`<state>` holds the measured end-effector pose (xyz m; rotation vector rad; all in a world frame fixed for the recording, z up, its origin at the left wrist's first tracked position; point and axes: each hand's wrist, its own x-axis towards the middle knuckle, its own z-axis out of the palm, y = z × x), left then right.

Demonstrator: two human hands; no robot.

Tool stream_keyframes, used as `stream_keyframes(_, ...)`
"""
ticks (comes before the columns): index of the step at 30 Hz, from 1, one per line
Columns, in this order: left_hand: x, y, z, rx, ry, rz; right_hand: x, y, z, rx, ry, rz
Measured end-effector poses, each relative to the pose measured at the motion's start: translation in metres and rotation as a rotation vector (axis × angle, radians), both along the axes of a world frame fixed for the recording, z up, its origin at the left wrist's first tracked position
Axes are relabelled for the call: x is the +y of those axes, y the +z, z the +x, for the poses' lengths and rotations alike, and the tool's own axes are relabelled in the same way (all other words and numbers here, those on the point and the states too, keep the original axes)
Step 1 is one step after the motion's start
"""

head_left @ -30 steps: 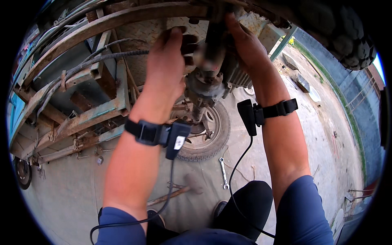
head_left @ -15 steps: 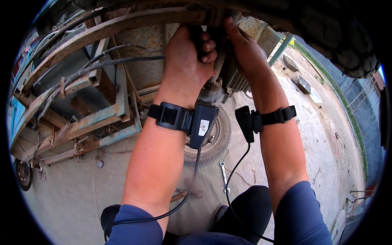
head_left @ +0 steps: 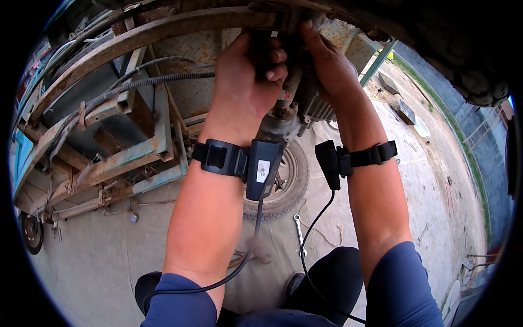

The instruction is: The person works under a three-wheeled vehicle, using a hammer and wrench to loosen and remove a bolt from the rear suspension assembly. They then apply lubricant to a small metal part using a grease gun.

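Note:
Both my hands are raised to the dark underside of a rusty vehicle frame (head_left: pixel 180 23). My left hand (head_left: pixel 245 76) is closed, its fingers curled in shadow around something I cannot make out. Beside it, my right hand (head_left: pixel 329 65) reaches up with the thumb against a dark part of the frame; its other fingers are hidden. Between and below the hands are a greasy metal housing (head_left: pixel 279 126) and a finned metal casing (head_left: pixel 318 110). A wheel with a tyre (head_left: pixel 297 199) shows beneath them, partly behind my left wrist's strapped device (head_left: pixel 264 169).
A ribbed black cable (head_left: pixel 163 79) runs along the rusty frame at left. A large dark tyre (head_left: pixel 436 49) hangs at upper right. A wrench (head_left: pixel 299 234) lies on the ground between my arms. Metal blocks (head_left: pixel 405 111) lie farther right, near a blue-grey wall (head_left: pixel 468 131).
My left hand and wrist have shifted slightly left and down, the fingers still curled. The right hand has barely moved.

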<state>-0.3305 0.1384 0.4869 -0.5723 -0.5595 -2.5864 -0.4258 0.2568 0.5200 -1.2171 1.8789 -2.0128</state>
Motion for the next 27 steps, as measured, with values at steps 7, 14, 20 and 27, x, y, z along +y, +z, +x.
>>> stream_keyframes(7, 0.011, 0.001, 0.0, -0.111, 0.142, -0.015, 0.0, -0.002, -0.001, -0.007, 0.032, -0.019)
stream_keyframes(14, 0.001, 0.003, -0.001, -0.038, 0.048, 0.008, -0.002, 0.0, 0.001, -0.024, 0.027, -0.015)
stream_keyframes(20, 0.001, 0.001, -0.01, -0.123, 0.061, -0.053, -0.002, -0.002, -0.015, 0.049, 0.008, -0.003)
stream_keyframes(27, 0.016, 0.017, 0.006, -0.187, 0.187, -0.02, -0.005, -0.005, -0.016, -0.035, 0.069, -0.022)
